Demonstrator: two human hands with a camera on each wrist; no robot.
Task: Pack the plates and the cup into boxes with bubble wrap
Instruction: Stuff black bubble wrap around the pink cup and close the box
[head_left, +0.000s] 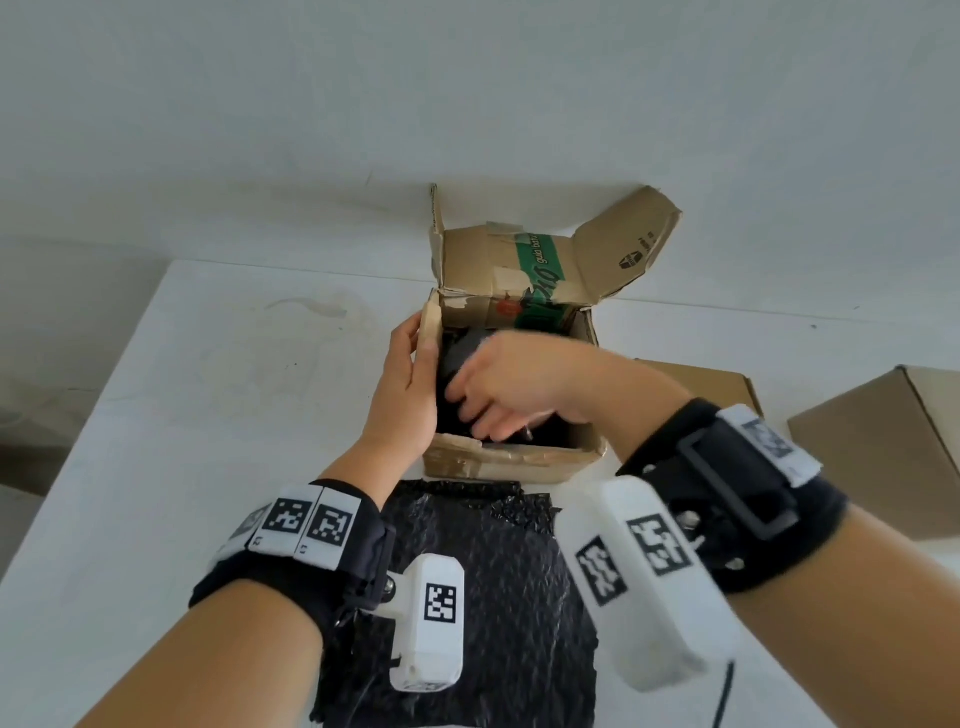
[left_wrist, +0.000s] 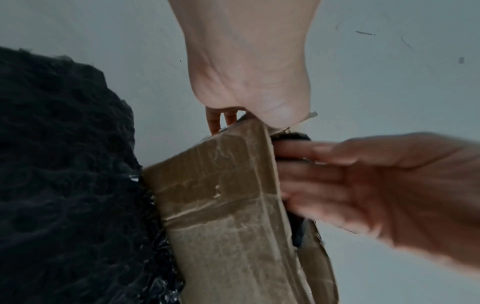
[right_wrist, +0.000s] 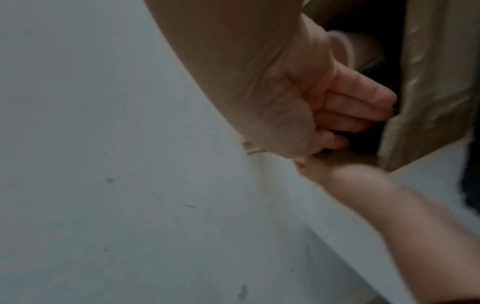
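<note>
An open cardboard box (head_left: 519, 457) stands on the white table, its back flaps raised against the wall. Inside it lies a bundle wrapped in black bubble wrap (head_left: 462, 353). My right hand (head_left: 483, 410) reaches in from the right with its fingers curled over the bundle, and it is motion-blurred. My left hand (head_left: 410, 364) lies flat against the outside of the box's left flap, fingers straight. In the left wrist view the box wall (left_wrist: 221, 195) sits between the two hands. What the bundle holds is hidden.
A loose sheet of black bubble wrap (head_left: 493, 597) lies on the table just in front of the box. A flat cardboard piece (head_left: 711, 384) and another brown box (head_left: 883, 447) sit to the right. The table edge runs along the left, beside the wall.
</note>
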